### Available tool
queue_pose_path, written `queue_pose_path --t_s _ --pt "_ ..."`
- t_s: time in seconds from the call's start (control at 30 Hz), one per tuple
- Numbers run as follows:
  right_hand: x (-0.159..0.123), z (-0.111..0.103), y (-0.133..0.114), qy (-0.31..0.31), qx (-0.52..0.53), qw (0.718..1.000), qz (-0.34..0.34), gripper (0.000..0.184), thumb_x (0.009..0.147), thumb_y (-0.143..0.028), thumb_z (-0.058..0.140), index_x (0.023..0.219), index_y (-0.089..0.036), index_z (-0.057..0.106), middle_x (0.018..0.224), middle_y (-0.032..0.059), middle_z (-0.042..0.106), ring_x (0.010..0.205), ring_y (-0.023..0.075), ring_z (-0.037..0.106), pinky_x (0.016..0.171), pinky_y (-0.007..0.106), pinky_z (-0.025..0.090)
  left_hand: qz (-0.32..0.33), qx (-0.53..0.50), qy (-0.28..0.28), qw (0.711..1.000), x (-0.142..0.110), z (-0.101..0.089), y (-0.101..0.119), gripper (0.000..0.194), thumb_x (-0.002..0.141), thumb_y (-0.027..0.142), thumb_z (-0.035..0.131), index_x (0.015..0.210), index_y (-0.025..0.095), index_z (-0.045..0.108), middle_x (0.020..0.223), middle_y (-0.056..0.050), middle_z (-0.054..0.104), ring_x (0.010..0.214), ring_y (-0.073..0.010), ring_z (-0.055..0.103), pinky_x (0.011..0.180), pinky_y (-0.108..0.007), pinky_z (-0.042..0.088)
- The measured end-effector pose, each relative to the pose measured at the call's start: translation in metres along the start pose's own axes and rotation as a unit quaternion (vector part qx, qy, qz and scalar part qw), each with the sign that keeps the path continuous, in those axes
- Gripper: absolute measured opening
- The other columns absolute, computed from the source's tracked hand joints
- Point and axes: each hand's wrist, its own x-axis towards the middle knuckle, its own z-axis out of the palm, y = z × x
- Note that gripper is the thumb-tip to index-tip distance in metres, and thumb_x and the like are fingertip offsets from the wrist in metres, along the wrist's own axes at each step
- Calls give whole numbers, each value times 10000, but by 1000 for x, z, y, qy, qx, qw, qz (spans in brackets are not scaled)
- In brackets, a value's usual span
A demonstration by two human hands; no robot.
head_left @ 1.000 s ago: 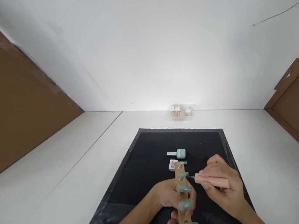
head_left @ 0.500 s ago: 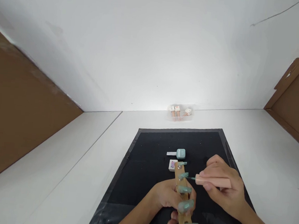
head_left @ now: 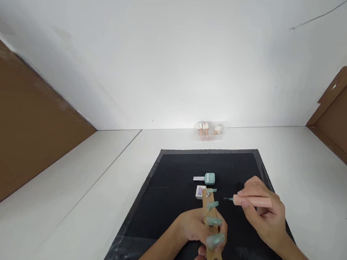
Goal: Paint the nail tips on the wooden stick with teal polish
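My left hand (head_left: 194, 227) is wrapped round a wooden nail-tip stand (head_left: 208, 209), held over the black mat. Several green, translucent false nails (head_left: 215, 240) stick out along its length. In my right hand (head_left: 267, 217) is a nail polish brush with a pink cap handle (head_left: 253, 201), pinched between thumb and fingers. Its dark bristle tip (head_left: 227, 198) points left, just right of the stand and apart from the nails. Beyond the stand's far end sits a small white square bottle (head_left: 199, 192) with a purple pattern on it, partly hidden by the wood.
A teal nail polish bottle (head_left: 209, 179) with a silver cap lies on the black mat (head_left: 175, 186). Behind the mat, a clear plastic tray (head_left: 210, 137) holds several pink-handled bottles against the white wall. Brown panels (head_left: 25, 134) flank the white table.
My right hand has drawn the brush up and to the right, off the second nail from the far end. My left hand and the stand have hardly moved.
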Motion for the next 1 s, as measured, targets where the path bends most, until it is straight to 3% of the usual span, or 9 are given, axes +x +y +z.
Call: queue_pose_path --t_s 0.23,0.33,0.43,0.63,0.87,1.0 --pt "0 -1 0 -86 65 994 -4 124 803 -153 645 905 -211 687 653 30 703 600 165 576 515 281 506 -23 -5 -17 1000 6 -9 -3 421 498 378 848 652 75 600 499 -10 582 354 -98 493 317 -239 481" --pt "0 1 0 -82 54 995 14 154 785 -136 657 907 -224 691 651 25 710 597 168 574 509 284 505 -17 -8 -35 999 7 -6 -2 391 520 364 838 646 76 605 471 -4 565 340 -100 483 287 -227 466" --pt "0 1 1 -55 31 998 10 208 760 -68 636 873 -234 692 665 20 723 577 163 569 508 290 494 21 -15 5 1000 5 0 -2 394 518 371 839 596 78 586 448 4 551 310 -81 451 270 -219 465" --pt "1 -2 4 0 4 1000 -9 240 765 -38 602 797 -249 710 661 26 710 562 167 575 490 302 480 -1 -17 5 1000 2 4 1 444 479 399 858 580 68 580 431 -12 550 307 -87 462 278 -229 482" --pt "0 0 0 -76 72 994 22 99 835 -243 640 912 -224 699 633 33 682 594 175 569 493 293 497 -3 2 13 1000 6 4 3 429 523 405 838 614 75 580 414 7 526 314 -82 460 267 -196 446" --pt "-3 1 1 -76 68 994 29 115 816 -243 664 923 -232 706 627 27 680 586 176 581 502 300 501 -15 17 28 999 9 3 2 449 487 410 851 608 79 574 445 9 546 336 -82 479 289 -199 464"
